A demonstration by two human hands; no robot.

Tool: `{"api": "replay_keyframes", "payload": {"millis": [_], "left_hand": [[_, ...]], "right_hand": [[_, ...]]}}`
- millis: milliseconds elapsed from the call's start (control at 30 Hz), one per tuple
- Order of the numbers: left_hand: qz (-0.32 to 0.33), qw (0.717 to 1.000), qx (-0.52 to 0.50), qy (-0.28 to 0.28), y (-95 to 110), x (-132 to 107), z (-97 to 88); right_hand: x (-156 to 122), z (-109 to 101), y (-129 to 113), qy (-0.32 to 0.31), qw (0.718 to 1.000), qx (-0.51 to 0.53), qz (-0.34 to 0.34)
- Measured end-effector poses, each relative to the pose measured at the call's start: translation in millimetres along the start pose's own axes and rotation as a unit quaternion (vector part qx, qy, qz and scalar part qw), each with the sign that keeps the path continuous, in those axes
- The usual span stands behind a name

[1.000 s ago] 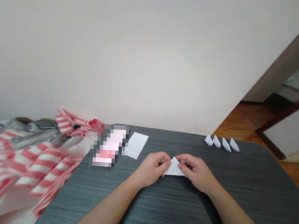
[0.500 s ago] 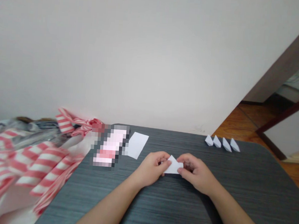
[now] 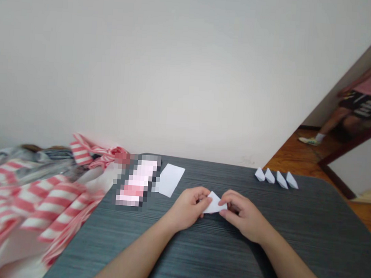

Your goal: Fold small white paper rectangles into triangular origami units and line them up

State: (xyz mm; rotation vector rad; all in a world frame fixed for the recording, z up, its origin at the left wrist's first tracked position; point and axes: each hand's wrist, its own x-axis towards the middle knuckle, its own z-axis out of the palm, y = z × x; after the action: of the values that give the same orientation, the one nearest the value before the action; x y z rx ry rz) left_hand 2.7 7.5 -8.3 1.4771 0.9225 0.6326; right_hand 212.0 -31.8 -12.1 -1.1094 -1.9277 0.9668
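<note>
Between my hands is a small folded piece of white paper (image 3: 213,204), pointed at the top and held just above the dark table (image 3: 177,257). My left hand (image 3: 189,208) pinches its left side, thumb on the near face. On the right, the thumb and fingers of my right hand (image 3: 240,212) grip the other corner, which looks bent. A flat white sheet of paper (image 3: 171,180) lies beyond my left hand. Several folded white paper pieces (image 3: 269,176) stand in a row near the table's far right edge.
A blurred-out pinkish rectangular thing (image 3: 138,180) lies on the table's left. Red-and-white striped cloth (image 3: 57,202) is heaped beside the table. A pale wall (image 3: 189,80) rises behind. At right, a person (image 3: 363,96) in a pink top stands past the doorway.
The right corner of the folded paper has been bent and the paper tilts a little in my fingers. A person has come into view in the doorway at right.
</note>
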Motion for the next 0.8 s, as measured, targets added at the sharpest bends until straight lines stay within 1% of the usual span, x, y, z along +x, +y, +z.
{"api": "replay_keyframes", "payload": {"millis": [133, 300, 433, 567, 700, 800], "left_hand": [[0.007, 1.000, 0.022, -0.020, 0.2, -0.4, -0.6], [0.009, 0.999, 0.035, -0.029, 3.1, -1.4, -0.8], [0.031, 0.997, 0.064, -0.036, 4.4, -2.9, -1.7], [0.045, 0.997, 0.045, -0.045, 2.4, -3.2, -0.6], [0.037, 0.997, 0.055, -0.033, 0.8, -2.7, 0.9], [0.031, 0.998, 0.044, -0.040, 1.0, -2.6, 0.7]], "right_hand": [[2.2, -1.4, -2.0, 0.010, 1.000, -0.025, -0.011], [3.2, -1.7, -3.3, 0.023, 0.999, -0.039, -0.014], [3.3, -1.1, -2.7, 0.032, 0.997, -0.067, -0.010], [3.8, -0.6, -0.7, 0.047, 0.994, -0.099, 0.001], [3.9, -0.1, -0.7, 0.052, 0.993, -0.107, 0.010], [3.2, 1.3, -1.6, 0.051, 0.994, -0.100, 0.016]]}}
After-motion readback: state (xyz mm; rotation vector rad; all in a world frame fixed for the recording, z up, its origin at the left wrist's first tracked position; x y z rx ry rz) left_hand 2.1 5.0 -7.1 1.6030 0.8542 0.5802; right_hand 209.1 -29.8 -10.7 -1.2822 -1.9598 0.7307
